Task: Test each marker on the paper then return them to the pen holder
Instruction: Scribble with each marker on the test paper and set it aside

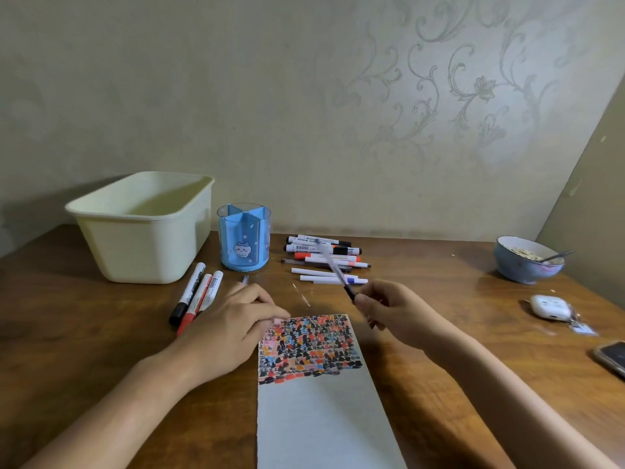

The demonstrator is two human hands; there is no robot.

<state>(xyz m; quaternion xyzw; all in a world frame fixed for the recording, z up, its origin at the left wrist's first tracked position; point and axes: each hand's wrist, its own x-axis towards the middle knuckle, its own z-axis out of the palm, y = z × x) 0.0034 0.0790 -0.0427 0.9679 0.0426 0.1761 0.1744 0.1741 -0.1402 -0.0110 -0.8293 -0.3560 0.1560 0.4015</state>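
A white sheet of paper (321, 424) lies in front of me, its upper part covered in black, red and orange marks. My right hand (392, 309) grips a thin clear pen (333, 267) by its dark end, raised and blurred, pointing toward the pile. My left hand (230, 330) rests at the paper's top left corner; a small pen cap (245, 279) pokes out past its fingers. The blue pen holder (244, 236) stands behind with nothing showing in it. A pile of markers (323, 258) lies to its right. Three markers (198, 294) lie left of my left hand.
A cream plastic tub (142, 228) stands at the back left. A blue bowl with food and a spoon (527, 260) sits at the back right. A white earbud case with a keyring (549, 308) and a phone (612, 358) lie at the right edge.
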